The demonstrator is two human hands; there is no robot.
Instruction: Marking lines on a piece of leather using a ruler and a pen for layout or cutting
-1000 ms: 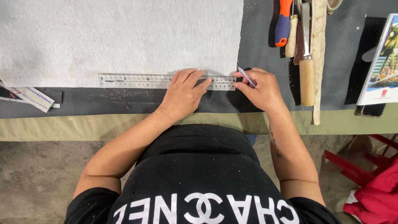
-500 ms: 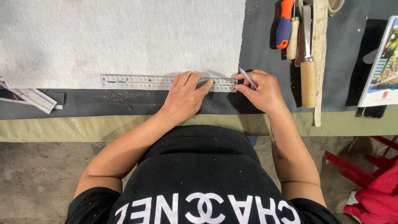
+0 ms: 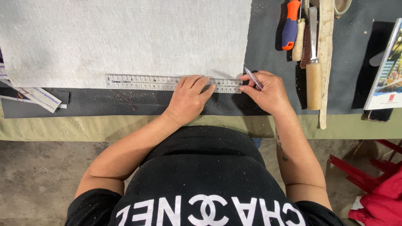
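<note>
A large white fabric sheet [image 3: 125, 37] lies on the dark work surface [image 3: 268, 42]. Along its near edge rests a metal ruler [image 3: 142, 82]. My left hand [image 3: 189, 98] lies flat with its fingers pressing on the ruler's right part. My right hand [image 3: 268, 92] grips a thin pen [image 3: 253, 77], whose tip sits at the sheet's lower right corner, just above the ruler's right end.
To the right lie an orange-and-blue handled tool [image 3: 289, 23], wooden-handled tools [image 3: 313, 79] and a long wooden strip [image 3: 325, 62]. A book or booklet [image 3: 387, 71] sits at the far right, striped paper scraps [image 3: 37, 97] at the left. A red object [image 3: 377, 196] lies on the floor.
The view has shifted slightly. Both hands stay in place on the ruler and pen, with hardly any movement.
</note>
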